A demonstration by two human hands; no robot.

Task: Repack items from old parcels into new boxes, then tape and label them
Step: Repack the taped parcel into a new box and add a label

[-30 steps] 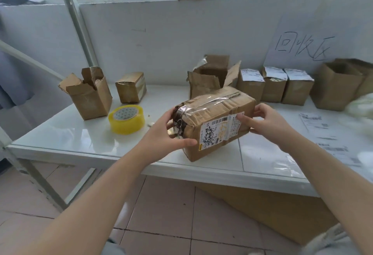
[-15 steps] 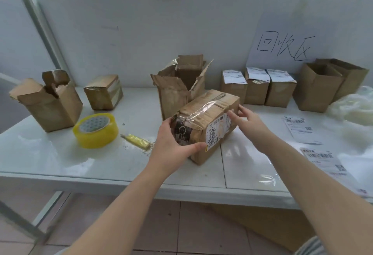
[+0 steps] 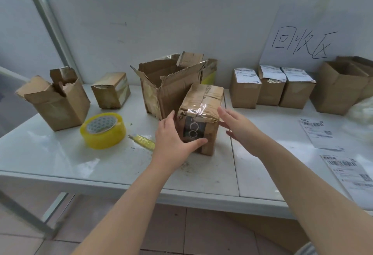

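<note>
– So, where is the parcel?
– On my remote feed the taped parcel (image 3: pixel 203 101) stands on the white table (image 3: pixel 60 159), near its front edge, with one short end turned toward the head camera. That end is torn, and something dark shows under clear tape. Just behind the parcel I see an open carton (image 3: pixel 161 97) with ragged flaps; I cannot tell whether the two touch.
– And the hands?
– I see the left hand (image 3: pixel 173 143) gripping the parcel's near left corner. Its thumb lies curled across the front face and its fingers run up the left side. The right hand (image 3: pixel 240 131) is spread flat, fingers straight and a little apart, just beside the parcel's right side. I cannot tell whether its fingertips touch the cardboard.
– What else is on the table?
– Left of the left hand lies a small yellow object (image 3: pixel 142 141), too blurred for me to name, and beyond it a tape roll (image 3: pixel 103 131) lying flat. Further left stand a torn open box (image 3: pixel 54 103) and a small closed box (image 3: pixel 111 90). At the back right, three labelled boxes (image 3: pixel 270 89) stand in a row, side by side, with more open boxes (image 3: pixel 339 89) beside them. Two shipping labels (image 3: pixel 321 133) lie flat toward the right edge, and a handwritten paper sign (image 3: pixel 302 44) hangs on the wall behind
</note>
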